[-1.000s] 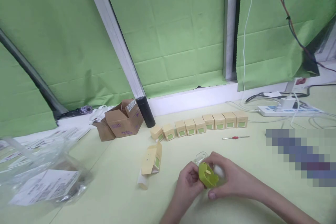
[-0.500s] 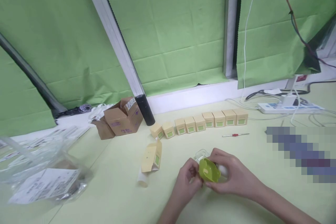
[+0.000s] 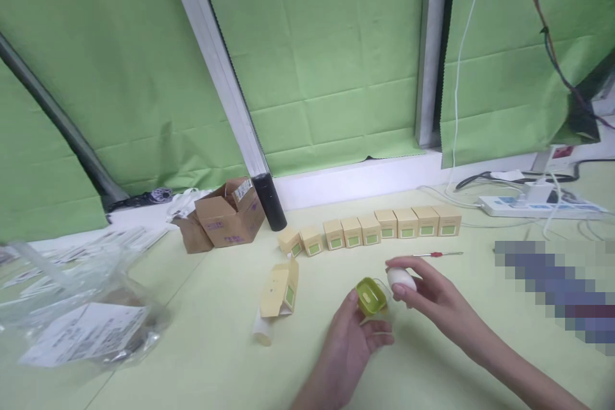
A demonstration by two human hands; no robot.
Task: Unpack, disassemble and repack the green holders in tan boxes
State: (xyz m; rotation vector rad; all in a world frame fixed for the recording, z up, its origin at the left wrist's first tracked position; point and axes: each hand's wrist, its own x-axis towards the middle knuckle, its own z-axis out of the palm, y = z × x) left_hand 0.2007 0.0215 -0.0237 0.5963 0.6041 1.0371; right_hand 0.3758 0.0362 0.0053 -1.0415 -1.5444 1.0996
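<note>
"So, where does the white rounded piece (image 3: 401, 278) lie from the green cup (image 3: 371, 296)?"

"Just to its right and a little higher in view, with a small gap between them; the two don't touch."

"Which hand has which?"

"The right hand (image 3: 435, 288) has the white piece, thumb and fingers closed round it at the tips. The left hand (image 3: 353, 339) has the cup, thumb against its near left side, while the lower fingers stand loosely spread beneath, gripping nothing I can see."

"And how is the cup turned?"

"Hollow side up and towards the wearer, so its mouth shows. Something clear shows at its right edge, but I can't tell whether it's attached."

"Does the white piece have a long axis?"

"Barely. What shows looks slightly longer than wide, slanting down to the right, towards the palm; the fingers hide the rest."

"Anything close by?"

"A thin red-gripped tool (image 3: 436, 254) lies on the worktop (image 3: 216, 333) beyond the right hand, and an opened carton (image 3: 273, 291) well to the left."
</note>
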